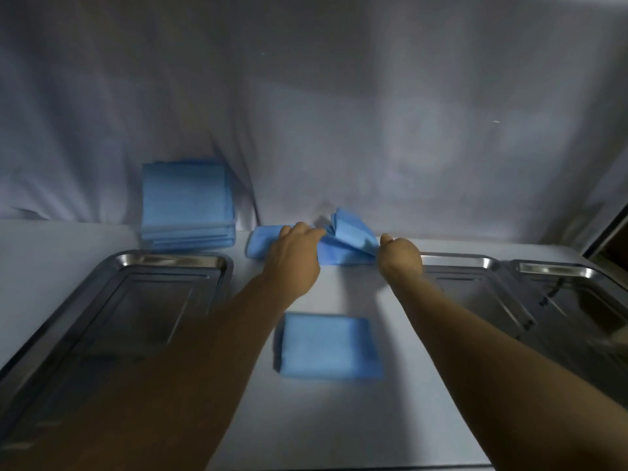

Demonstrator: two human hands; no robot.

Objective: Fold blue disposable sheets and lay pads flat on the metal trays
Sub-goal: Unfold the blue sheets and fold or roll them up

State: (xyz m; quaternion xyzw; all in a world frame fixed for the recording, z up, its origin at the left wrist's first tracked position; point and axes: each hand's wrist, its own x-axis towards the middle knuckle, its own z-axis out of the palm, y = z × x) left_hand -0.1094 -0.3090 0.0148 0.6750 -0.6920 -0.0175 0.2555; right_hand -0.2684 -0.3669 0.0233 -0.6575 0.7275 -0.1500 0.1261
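Two hands are stretched forward to a loosely bunched blue sheet, which is laid at the back of the white table, against a hanging white cloth. The sheet's left part is gripped by the left hand, whose fingers are curled down over it, with the fingertips hidden. Its right edge is pinched by the right hand, whose fingers are curled in close together under the thumb.

One folded pad is laid flat on the table between the forearms, nearer the body. A stack of sheets is set just behind the left tray. Two further trays are placed side by side on the right. No blue material is seen in any tray.
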